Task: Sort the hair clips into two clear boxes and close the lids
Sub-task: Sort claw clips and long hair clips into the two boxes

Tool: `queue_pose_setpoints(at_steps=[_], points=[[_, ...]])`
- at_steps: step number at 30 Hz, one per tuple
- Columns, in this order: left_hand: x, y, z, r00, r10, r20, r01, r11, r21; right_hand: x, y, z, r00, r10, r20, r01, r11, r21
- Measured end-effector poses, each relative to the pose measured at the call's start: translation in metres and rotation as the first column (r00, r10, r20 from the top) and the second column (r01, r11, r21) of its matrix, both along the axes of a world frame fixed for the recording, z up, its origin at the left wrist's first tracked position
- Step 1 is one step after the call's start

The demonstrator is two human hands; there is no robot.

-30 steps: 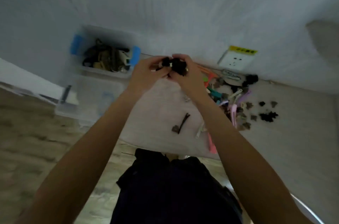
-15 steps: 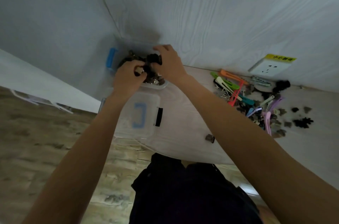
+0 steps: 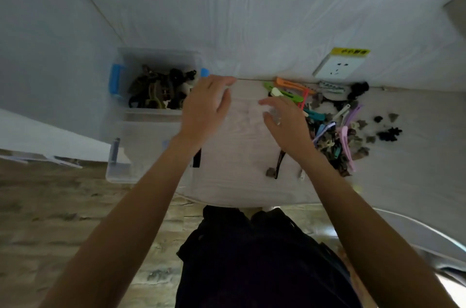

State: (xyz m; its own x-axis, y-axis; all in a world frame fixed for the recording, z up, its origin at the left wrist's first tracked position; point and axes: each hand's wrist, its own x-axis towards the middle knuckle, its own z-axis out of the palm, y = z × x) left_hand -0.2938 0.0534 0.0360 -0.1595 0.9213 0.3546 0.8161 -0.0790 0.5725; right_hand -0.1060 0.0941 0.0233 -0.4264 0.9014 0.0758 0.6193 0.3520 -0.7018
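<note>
A clear box with blue latches [image 3: 118, 73] stands at the back left of the table, holding several dark claw clips [image 3: 158, 90]. In front of it lies a second clear box or lid [image 3: 141, 153]. My left hand [image 3: 205, 108] hovers just right of the filled box, fingers spread, holding nothing. My right hand [image 3: 285, 118] hangs over the table's middle, fingers apart and empty, beside a pile of coloured and dark hair clips [image 3: 335, 121]. A black slide clip [image 3: 278, 165] and a small brown claw clip [image 3: 270, 172] lie near the front edge.
A white wall socket with a yellow label [image 3: 339, 65] sits behind the pile. Small black claw clips [image 3: 388, 133] lie at the far right. The white table [image 3: 242, 181] ends above my lap, and a wooden floor [image 3: 50, 219] lies to the left.
Both hands held a black claw clip over the filled box half a second ago. Now they have pulled back to the right, empty, and the clip is out of them.
</note>
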Motion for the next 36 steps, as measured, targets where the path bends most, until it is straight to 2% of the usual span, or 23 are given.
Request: queue_pose_setpoints(at_steps=[3,6,9,12,17,19,21,24,27,30,34,36], points=[[0.052,0.011,-0.010,0.981,-0.157,0.110,0.174,0.970,-0.169,0.064,-0.005,-0.027,0.970,-0.196,0.146,0.207,0.976,-0.064],[0.095,0.024,-0.031,0.950,-0.274,0.147,0.310,0.876,-0.370,0.119,-0.008,-0.041,0.886,-0.315,0.339,0.362,0.928,-0.084],[0.128,0.033,-0.046,0.931,-0.338,0.136,0.358,0.782,-0.509,0.156,-0.025,-0.042,0.808,-0.319,0.495,0.457,0.870,-0.184],[0.150,0.027,-0.054,0.924,-0.376,0.066,0.341,0.737,-0.584,0.185,-0.050,-0.044,0.717,-0.314,0.622,0.523,0.833,-0.182],[0.161,-0.008,-0.071,0.944,-0.328,-0.048,0.221,0.731,-0.645,0.215,-0.068,-0.061,0.791,-0.429,0.436,0.577,0.758,-0.303],[0.160,-0.017,-0.076,0.943,-0.327,-0.059,0.237,0.786,-0.570,0.205,-0.066,-0.064,0.830,-0.431,0.355,0.536,0.792,-0.292],[0.168,-0.019,-0.077,0.931,-0.363,-0.030,0.315,0.845,-0.433,0.194,-0.055,-0.068,0.863,-0.416,0.287,0.491,0.826,-0.276],[0.201,-0.014,-0.073,0.907,-0.421,-0.013,0.389,0.848,-0.359,0.187,-0.034,-0.072,0.886,-0.394,0.244,0.449,0.861,-0.238],[0.234,-0.005,-0.077,0.886,-0.458,-0.073,0.379,0.806,-0.456,0.196,-0.024,-0.076,0.865,-0.412,0.287,0.470,0.866,-0.174],[0.237,0.000,-0.085,0.900,-0.434,-0.049,0.338,0.763,-0.550,0.214,-0.023,-0.075,0.850,-0.448,0.278,0.502,0.849,-0.167],[0.218,0.008,-0.086,0.902,-0.432,-0.016,0.361,0.773,-0.521,0.213,-0.039,-0.073,0.940,-0.285,0.189,0.331,0.897,-0.292],[0.217,0.014,-0.085,0.900,-0.436,-0.026,0.357,0.769,-0.531,0.202,-0.040,-0.075,0.949,-0.194,0.250,0.272,0.903,-0.331]])
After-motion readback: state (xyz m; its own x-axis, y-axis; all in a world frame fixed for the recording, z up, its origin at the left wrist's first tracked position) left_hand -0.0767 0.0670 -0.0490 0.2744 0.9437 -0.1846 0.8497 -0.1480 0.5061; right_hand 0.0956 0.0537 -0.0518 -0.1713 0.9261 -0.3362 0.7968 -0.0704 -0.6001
